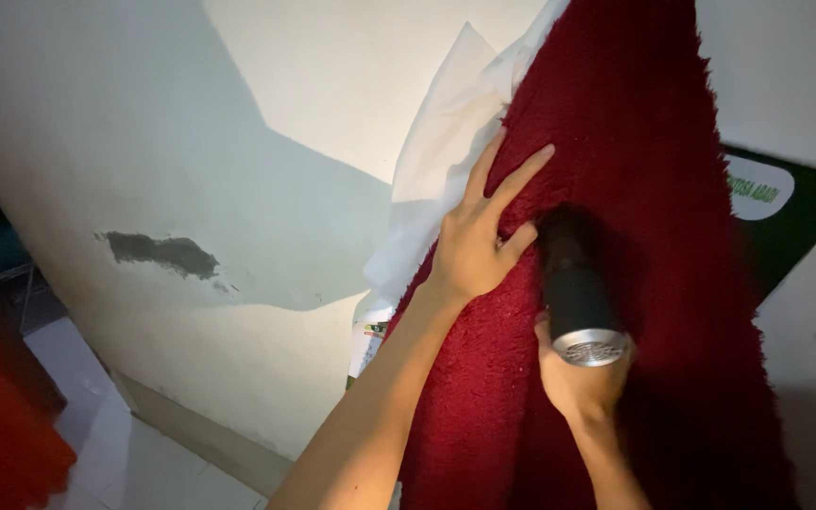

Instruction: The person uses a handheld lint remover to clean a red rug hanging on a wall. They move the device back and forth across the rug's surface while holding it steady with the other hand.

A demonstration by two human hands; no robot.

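Left hand (pixel 479 241) lies flat, fingers spread, on the soft, limp dark-red shaggy rug (pixel 654 170) hanging against the pale wall (pixel 191 142); right hand (pixel 583 382) is wrapped around the rigid black cylindrical hair dryer (pixel 573 293), best held by its handle.

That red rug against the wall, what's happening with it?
A person presses their left hand flat on a fluffy red rug hanging against a pale wall. Their right hand holds a black hair dryer, its nozzle pointed into the pile just beside the left hand's fingers. White cloth shows behind the rug's edge.
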